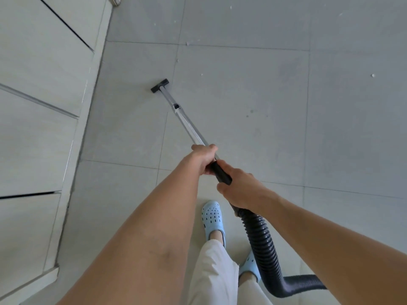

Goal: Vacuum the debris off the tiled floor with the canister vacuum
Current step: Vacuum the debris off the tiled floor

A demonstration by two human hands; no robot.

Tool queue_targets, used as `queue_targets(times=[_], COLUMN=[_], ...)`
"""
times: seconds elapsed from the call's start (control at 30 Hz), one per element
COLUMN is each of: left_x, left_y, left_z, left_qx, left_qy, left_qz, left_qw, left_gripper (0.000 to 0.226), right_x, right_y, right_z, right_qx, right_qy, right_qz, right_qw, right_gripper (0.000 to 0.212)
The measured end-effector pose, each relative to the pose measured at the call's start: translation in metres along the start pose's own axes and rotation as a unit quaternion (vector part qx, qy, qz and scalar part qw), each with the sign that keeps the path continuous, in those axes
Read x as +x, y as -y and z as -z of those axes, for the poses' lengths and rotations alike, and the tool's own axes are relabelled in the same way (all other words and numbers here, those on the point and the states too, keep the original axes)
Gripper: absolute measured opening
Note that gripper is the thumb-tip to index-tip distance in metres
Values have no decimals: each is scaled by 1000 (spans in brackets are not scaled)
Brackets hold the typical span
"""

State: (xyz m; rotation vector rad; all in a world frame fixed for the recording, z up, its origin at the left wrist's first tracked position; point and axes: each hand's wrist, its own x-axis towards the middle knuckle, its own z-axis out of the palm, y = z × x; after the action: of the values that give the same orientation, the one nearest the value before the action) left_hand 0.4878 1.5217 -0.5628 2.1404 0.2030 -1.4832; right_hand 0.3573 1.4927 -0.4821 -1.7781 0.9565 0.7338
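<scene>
Both hands grip the vacuum: the left hand [203, 158] wraps the metal wand [187, 123], the right hand [240, 188] holds the black handle [221, 173] above the ribbed hose [263, 245]. Its floor nozzle [160, 85] rests on the tiled floor [286, 128], far left near pale cabinets [37, 106]. White specks of debris [372, 75] lie far right.

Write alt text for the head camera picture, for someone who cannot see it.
Seen from above, a person's left hand and right hand grip a vacuum wand, its black floor nozzle on the grey tiled floor near white cabinets. White debris specks lie farther off; a black ribbed hose trails past blue clogs.
</scene>
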Motion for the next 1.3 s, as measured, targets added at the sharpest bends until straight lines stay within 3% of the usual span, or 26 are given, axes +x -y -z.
queue_targets(times=[0.4,0.63,1.03,1.3], left_x=[-68,-97,-118,-93], left_y=[47,71,67,39], left_z=[-74,-108,-123,-129], left_qx=[16,28,43,37], left_qy=[35,51,52,41], left_qz=[2,10,10,6], left_qw=[999,998,998,998], left_gripper=[47,41,43,44], right_x=[-92,-130,-161,-133], right_y=[-70,-104,-111,-108], right_z=[-11,-23,-11,12], right_qx=[35,36,56,78], right_qy=[-11,-25,-37,-39], right_qz=[-3,-15,2,-17], right_qw=[999,999,998,996], right_gripper=[59,65,64,60])
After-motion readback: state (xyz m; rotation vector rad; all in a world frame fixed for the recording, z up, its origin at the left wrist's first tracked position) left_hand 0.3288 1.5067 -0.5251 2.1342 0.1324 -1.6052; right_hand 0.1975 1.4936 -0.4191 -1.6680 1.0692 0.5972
